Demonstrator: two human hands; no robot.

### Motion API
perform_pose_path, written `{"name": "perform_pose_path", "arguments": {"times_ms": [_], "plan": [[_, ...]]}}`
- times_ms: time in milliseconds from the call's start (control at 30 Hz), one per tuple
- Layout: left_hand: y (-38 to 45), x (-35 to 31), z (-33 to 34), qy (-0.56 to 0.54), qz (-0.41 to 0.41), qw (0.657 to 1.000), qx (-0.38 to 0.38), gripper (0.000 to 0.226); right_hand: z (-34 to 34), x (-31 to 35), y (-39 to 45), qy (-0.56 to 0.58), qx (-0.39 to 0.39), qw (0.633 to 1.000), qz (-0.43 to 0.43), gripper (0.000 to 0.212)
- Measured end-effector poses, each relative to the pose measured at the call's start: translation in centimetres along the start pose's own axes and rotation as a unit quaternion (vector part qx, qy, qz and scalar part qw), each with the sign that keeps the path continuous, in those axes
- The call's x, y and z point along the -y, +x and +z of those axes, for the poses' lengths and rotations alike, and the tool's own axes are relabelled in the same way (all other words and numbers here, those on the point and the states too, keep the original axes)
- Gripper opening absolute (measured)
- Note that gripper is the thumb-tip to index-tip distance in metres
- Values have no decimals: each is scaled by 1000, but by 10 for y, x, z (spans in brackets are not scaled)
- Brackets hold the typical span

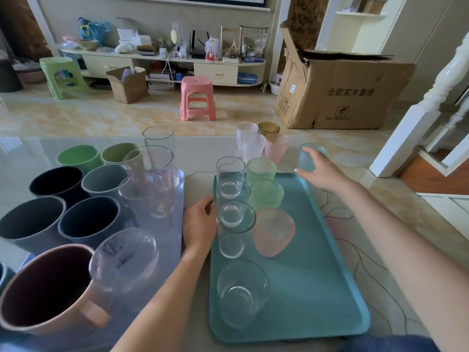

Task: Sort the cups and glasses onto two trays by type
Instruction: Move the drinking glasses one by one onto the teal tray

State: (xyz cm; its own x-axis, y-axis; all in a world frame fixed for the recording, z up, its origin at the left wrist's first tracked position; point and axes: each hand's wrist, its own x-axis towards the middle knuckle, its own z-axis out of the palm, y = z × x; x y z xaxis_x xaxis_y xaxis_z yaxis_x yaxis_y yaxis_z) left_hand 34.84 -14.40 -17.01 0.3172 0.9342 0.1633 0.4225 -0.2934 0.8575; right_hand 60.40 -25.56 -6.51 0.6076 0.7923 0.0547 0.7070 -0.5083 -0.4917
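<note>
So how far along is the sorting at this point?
Well along. The teal tray holds seven glasses, and the left tray holds mugs and clear glasses. The right hand grips a blue glass beside the teal tray, the left hand at its edge. Four tumblers wait beyond.

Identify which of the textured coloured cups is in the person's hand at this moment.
The pale blue cup, gripped by the right hand just beyond the teal tray's far right corner. The two green cups and one pink cup stand on the tray, untouched.

Teal tray (pixel 337 288) right half bare; clear glasses (pixel 234 224) and tinted cups (pixel 269 199) crowd its left
</note>
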Motion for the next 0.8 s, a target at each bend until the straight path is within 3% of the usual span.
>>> {"name": "perform_pose_path", "arguments": {"times_ms": [133, 300, 400, 667, 800], "plan": [[4, 9, 4, -23, -8, 1000, -8, 15, 15, -19, 41, -154, 2, 986, 60, 76], [3, 8, 4, -46, -9, 999, -10, 14, 38, -37, 60, -137, -112, 981, 73, 15], [2, 5, 4, -30, -4, 1000, -8, 14, 39, -40, 52, -95, -172, 979, 60, 12], [-8, 3, -6, 35, 27, 998, 43, 17, 25, -28, -78, -93, -141, 985, -41, 9], [-22, 8, -10, 90, 35, 993, 73, 33, 9, -23, -154, -71, -136, 988, -34, 8]]}}
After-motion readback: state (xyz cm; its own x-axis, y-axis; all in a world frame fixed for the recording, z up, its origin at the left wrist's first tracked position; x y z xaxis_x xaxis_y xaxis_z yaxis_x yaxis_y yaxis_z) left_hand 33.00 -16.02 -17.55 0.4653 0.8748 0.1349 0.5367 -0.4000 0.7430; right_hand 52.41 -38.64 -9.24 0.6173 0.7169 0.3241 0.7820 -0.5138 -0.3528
